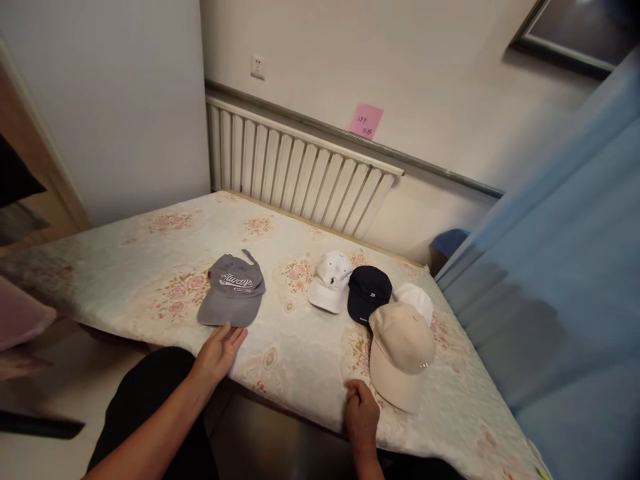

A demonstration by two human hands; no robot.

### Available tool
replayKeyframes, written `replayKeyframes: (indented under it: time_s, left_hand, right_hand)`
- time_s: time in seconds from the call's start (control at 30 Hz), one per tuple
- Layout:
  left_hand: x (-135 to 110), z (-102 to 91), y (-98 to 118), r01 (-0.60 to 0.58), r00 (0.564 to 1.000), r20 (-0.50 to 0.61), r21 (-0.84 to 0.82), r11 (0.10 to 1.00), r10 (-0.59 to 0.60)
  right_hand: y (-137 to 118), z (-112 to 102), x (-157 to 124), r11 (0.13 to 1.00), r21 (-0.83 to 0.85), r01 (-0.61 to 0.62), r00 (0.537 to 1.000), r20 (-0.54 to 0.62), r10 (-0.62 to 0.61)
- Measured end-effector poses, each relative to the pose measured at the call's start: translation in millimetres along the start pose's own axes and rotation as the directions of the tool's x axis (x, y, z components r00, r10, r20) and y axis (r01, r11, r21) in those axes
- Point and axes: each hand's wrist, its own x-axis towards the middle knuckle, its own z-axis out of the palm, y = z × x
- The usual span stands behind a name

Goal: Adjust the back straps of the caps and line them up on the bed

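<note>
My left hand [219, 351] lies open on the floral mattress [150, 260], fingertips touching the brim of a grey cap [233, 291] with white lettering. My right hand [361, 408] rests near the mattress's front edge with its fingers curled in; nothing shows inside them. It sits just left of the brim of a beige cap [400, 353]. Behind the beige cap lie a white cap [330, 280], a dark navy cap [367, 292] and another white cap [417, 298], partly hidden.
A white radiator [295, 170] runs along the wall behind the mattress, with a pink note [366, 121] above it. A blue curtain [565, 280] hangs at the right. A wooden door frame [35, 167] stands at the left.
</note>
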Motion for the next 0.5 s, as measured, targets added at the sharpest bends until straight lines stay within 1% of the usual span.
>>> replayKeyframes:
  time_s: [0.2,0.33,0.5]
  left_hand:
    - [13,7.6,6,0.049,0.999,0.022,-0.074,0.996,-0.048]
    - [17,9.7,8,0.086,0.996,0.022,-0.114,0.990,-0.084]
    - [23,14.0,12,0.093,0.996,0.024,-0.162,0.982,-0.091]
  right_hand:
    - [0,2,-1,1.000,-0.016,0.002,1.000,-0.025,-0.003]
    - [1,3,-2,1.000,-0.026,0.006,1.000,-0.015,-0.007]
    - [2,4,-2,1.000,-0.030,0.002,1.000,0.000,-0.002]
